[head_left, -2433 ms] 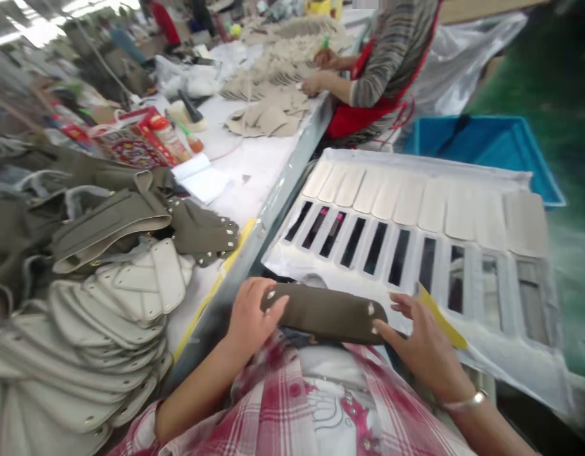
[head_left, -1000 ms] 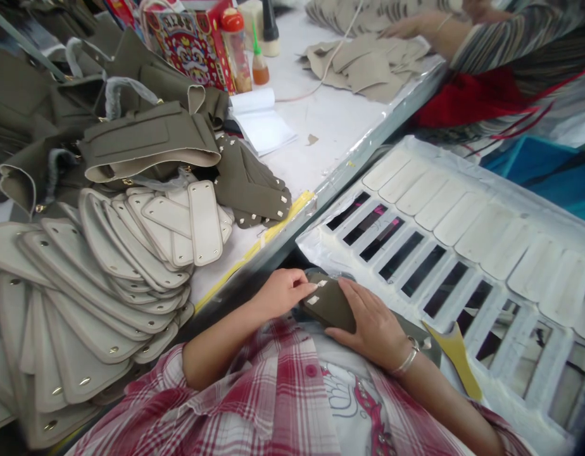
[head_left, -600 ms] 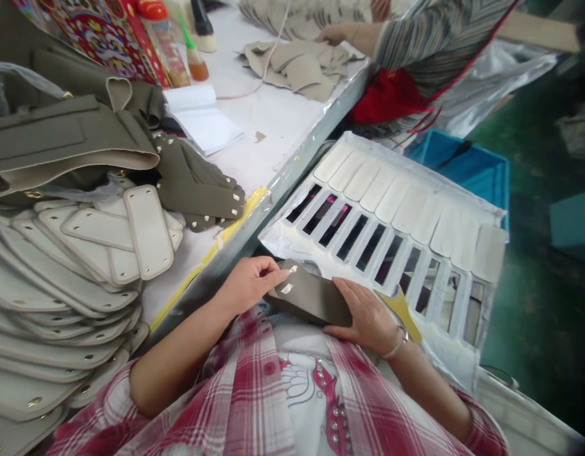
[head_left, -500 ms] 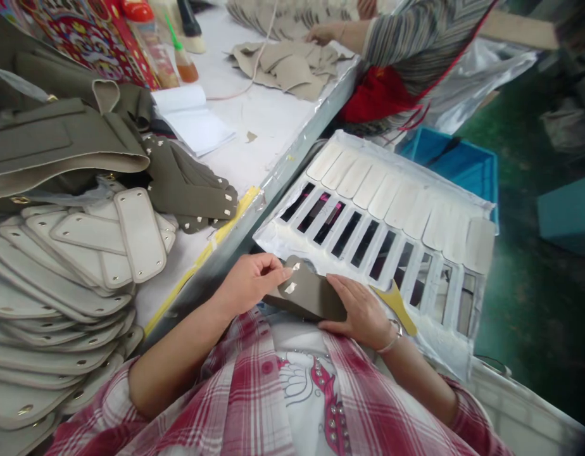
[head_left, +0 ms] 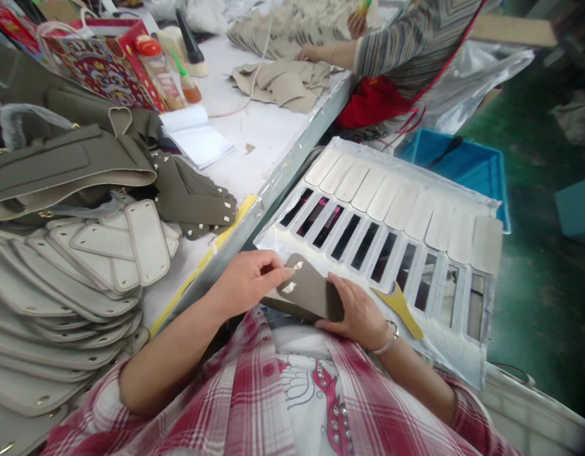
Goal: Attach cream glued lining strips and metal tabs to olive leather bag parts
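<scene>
Tapered olive leather strap panel [head_left: 308,292] with white-tabbed end, pinched at that end by bare left hand [head_left: 247,283] and steadied along the lower edge by bare right hand [head_left: 356,315]. Curved yellow plastic piece [head_left: 397,310] just beside right hand, lying on white slotted rack [head_left: 292,239]. Stacked cream leather panels with gold studs [head_left: 59,304] at left, on white surface [head_left: 254,133].

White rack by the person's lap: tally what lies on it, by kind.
Cream panels: 10
Yellow scraper: 1
Total: 11
</scene>
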A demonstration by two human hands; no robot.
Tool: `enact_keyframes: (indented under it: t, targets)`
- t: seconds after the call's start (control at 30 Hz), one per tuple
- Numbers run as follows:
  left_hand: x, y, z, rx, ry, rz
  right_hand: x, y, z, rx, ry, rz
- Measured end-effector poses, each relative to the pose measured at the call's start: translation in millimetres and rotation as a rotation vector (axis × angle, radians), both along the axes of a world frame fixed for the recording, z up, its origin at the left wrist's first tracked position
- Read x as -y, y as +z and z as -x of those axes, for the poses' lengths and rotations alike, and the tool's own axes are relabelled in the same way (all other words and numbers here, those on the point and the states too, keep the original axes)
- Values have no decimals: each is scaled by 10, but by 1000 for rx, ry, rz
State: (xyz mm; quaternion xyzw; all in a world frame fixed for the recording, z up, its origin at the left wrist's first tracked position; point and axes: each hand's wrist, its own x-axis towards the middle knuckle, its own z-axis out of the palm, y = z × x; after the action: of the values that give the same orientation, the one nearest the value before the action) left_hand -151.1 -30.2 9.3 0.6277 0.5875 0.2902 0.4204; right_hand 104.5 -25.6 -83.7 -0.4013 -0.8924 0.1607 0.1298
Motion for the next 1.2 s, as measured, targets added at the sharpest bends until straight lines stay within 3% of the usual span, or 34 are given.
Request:
enact_keyframes:
  t: [0.17, 0.27, 0.53, 0.77, 1.2]
  targets:
    - [224, -573, 342, -120, 148, 134, 1, -9, -3, 17, 26, -46]
    - [293, -738, 340, -172, 167, 148, -2, -23, -14, 25, 53, -77]
    - [271, -769, 325, -205, 189, 114, -23, -9, 5, 60, 79, -88]
    - [244, -797, 376, -104, 176, 176, -46, -22, 14, 88, 90, -114]
    - [166, -762, 436, -166, 134, 176, -91, -95, 89, 127, 90, -176]
